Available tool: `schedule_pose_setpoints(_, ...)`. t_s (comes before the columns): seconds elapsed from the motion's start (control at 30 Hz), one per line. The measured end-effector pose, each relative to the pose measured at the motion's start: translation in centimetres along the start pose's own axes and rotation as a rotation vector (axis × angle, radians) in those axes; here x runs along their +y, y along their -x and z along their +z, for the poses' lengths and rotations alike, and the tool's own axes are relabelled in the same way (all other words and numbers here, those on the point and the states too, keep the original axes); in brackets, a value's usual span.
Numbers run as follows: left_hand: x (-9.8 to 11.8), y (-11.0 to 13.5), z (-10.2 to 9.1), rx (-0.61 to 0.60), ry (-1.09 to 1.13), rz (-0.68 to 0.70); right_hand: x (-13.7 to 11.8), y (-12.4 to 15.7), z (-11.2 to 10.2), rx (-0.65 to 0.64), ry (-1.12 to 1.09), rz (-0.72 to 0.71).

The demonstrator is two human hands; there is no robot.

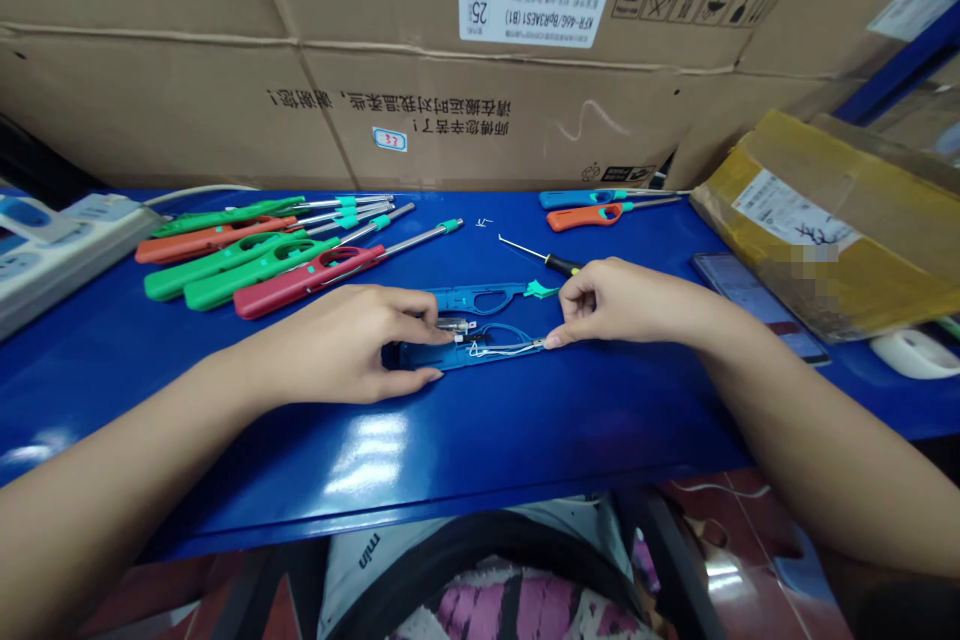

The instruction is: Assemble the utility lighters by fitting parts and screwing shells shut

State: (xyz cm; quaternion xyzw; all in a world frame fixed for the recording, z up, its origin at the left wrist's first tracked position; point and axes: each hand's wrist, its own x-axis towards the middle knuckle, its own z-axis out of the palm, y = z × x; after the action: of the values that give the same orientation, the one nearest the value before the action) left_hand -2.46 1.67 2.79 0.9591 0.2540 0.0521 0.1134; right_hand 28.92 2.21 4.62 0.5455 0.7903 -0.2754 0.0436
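An opened blue gas lighter lies on the table in two halves. The lower casing half (pixel 442 356) carries a small clear-and-metal part (pixel 453 325), a black piece and thin white wires (pixel 495 350). My left hand (pixel 360 340) is closed over its wide end, index finger pressing on the inner parts and thumb along the near edge. My right hand (pixel 600 302) pinches at its narrow end, where the wires run; the exact spot is hidden by the fingertips. Just behind lies the other casing half (pixel 457 299), with a green collar piece (pixel 540 290) at its right end.
Several assembled lighters (pixel 307 270) lie at left, two more (pixel 592 215) at the back. A hooked screwdriver-like tool (pixel 529 251) lies behind my right hand. A power strip (pixel 67 245), a phone (pixel 757 305), a taped parcel (pixel 832 230) and a large carton (pixel 225 80) surround the blue table (pixel 480 450).
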Motion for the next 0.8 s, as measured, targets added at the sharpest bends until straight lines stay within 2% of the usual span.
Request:
schedule_pose_setpoints(0.37,0.2,0.0,-0.1,0.029,-0.024,0.028,-0.7,-0.1,0.5,0.003,-0.183,-0.152)
schedule_pose_setpoints(0.8,0.1,-0.1,0.1,0.043,-0.031,0.046,-0.7,-0.5,1.2,-0.004,-0.152,-0.139)
